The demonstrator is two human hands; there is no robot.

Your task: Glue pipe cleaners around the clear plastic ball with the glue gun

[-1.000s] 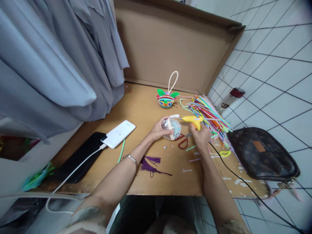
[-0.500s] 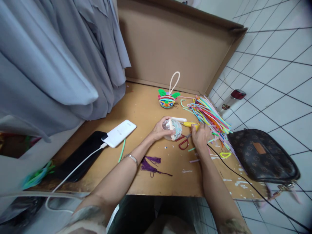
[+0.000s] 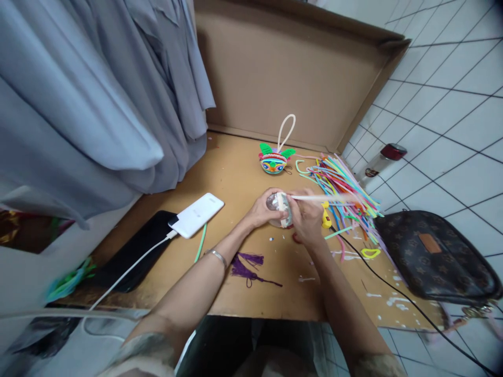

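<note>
My left hand (image 3: pixel 262 209) is wrapped round a clear ball (image 3: pixel 273 203) with a pale band across it. On the ball's right side, my right hand (image 3: pixel 307 217) pinches a long white strip (image 3: pixel 326 198) that sticks out to the right, its far end blurred. Beside my right hand lies a yellow tool (image 3: pixel 326 215) with a black cord. Red-handled scissors (image 3: pixel 297 238) are mostly hidden under that hand. Beyond the ball sits a colourful animal-face ornament (image 3: pixel 274 163) with green ears and a white loop.
Coloured fuzzy sticks (image 3: pixel 346 188) are heaped at the right, near a brown bag (image 3: pixel 436 256). Purple tassels (image 3: pixel 245 266) lie near the table's front. A white power bank (image 3: pixel 198 214) with a cable rests on a black tablet (image 3: pixel 137 251) at the left. Cardboard (image 3: pixel 283 73) stands behind.
My right hand has let go of the yellow tool, moved left to the ball and now holds the white strip. The tool lies on the table. The view has shifted slightly.
</note>
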